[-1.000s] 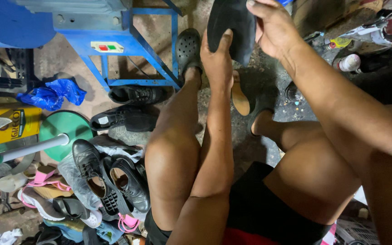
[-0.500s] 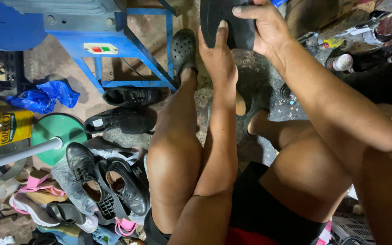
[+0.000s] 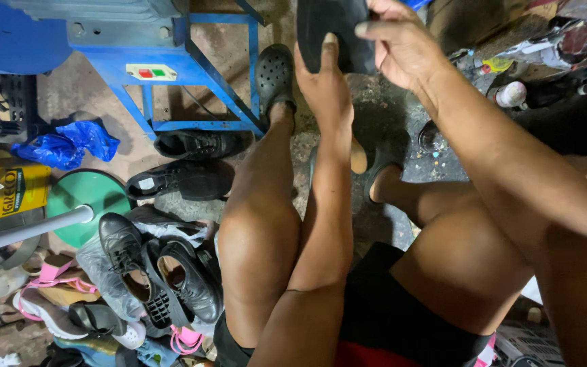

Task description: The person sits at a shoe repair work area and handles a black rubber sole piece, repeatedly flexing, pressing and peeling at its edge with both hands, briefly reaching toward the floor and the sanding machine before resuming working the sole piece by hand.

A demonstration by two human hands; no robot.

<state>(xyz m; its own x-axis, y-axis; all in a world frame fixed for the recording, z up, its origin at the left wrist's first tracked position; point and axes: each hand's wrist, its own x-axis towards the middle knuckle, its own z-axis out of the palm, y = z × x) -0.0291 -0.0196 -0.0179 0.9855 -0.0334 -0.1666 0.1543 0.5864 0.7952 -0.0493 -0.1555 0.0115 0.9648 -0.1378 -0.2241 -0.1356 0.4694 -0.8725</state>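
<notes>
You're holding a black sole [image 3: 331, 27] at top centre of the frame, partly cut off by the edge. Your left hand [image 3: 326, 92] is gripping it from below, thumb pressing its face. Your right hand [image 3: 402, 47] is clamping its right side, fingers curled over. Below left, a clog [image 3: 274, 76] is sitting on your foot; black shoes [image 3: 171, 180] are lying mid-left by the blue frame [image 3: 191, 75].

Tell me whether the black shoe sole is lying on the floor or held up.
Held up: the left hand and right hand grip the black sole above the floor.
</notes>
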